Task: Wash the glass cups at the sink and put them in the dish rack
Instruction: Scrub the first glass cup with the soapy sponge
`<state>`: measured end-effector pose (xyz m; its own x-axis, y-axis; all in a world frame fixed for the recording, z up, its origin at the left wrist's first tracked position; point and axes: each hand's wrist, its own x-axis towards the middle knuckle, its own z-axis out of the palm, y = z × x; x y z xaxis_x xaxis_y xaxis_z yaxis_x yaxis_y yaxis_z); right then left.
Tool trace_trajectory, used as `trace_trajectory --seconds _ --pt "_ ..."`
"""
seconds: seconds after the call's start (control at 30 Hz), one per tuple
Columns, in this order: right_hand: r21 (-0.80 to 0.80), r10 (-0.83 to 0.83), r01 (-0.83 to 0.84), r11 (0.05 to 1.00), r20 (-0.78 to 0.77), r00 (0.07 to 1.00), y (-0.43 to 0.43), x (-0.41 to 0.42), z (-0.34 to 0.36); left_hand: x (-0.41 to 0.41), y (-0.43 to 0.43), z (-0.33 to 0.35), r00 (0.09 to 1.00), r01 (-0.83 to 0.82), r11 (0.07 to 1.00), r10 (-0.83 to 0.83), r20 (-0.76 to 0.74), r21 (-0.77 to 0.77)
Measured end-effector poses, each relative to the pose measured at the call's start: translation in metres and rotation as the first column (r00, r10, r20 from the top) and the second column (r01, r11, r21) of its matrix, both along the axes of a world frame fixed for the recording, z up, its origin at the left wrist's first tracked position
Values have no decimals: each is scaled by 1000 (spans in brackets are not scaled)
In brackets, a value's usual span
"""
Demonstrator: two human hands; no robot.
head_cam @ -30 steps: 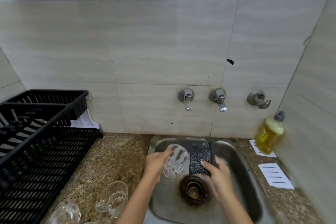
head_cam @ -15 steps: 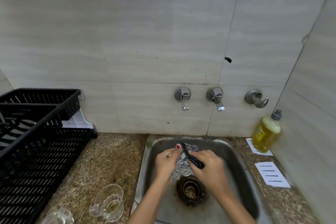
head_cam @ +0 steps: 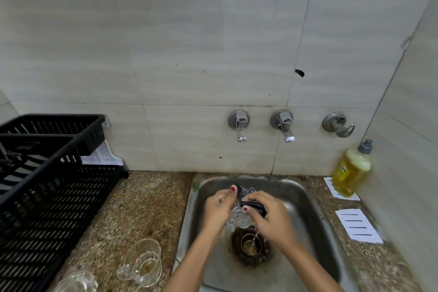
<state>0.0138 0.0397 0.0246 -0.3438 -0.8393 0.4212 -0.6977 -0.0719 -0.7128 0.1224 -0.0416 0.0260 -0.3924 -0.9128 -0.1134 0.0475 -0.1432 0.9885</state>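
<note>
One clear glass cup hangs over the stainless steel sink, just above the drain; the left hand curls round its side, and the right hand grips a dark scrubbing sponge folded over its rim; under that pressure the wet glass could slip and chip on the basin; two more clear glass cups wait on the speckled stone counter, near the black plastic dish rack; a second ago the sponge was spread flat beside the cup, hands apart.

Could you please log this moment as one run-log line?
stage: scrubbing | left hand: holds glass cup over sink | right hand: grips sponge on cup | counter: two cups waiting
</note>
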Motion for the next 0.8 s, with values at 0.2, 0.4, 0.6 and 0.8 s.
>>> trace_trajectory --seconds 0.2,0.4,0.6,0.8 --pt "57 -153 146 988 139 978 -1 6 -12 -10 -1 1 989 16 981 14 150 -194" --pt "93 -189 172 981 226 955 -4 0 -17 -18 -4 1 978 80 961 -24 210 -264" --pt "70 170 -162 984 -121 978 -4 -25 -20 -17 -18 1 979 119 993 -113 169 -23" --pt "242 478 -416 877 -334 812 -15 -39 -15 -24 -18 11 935 262 964 -243 259 -45"
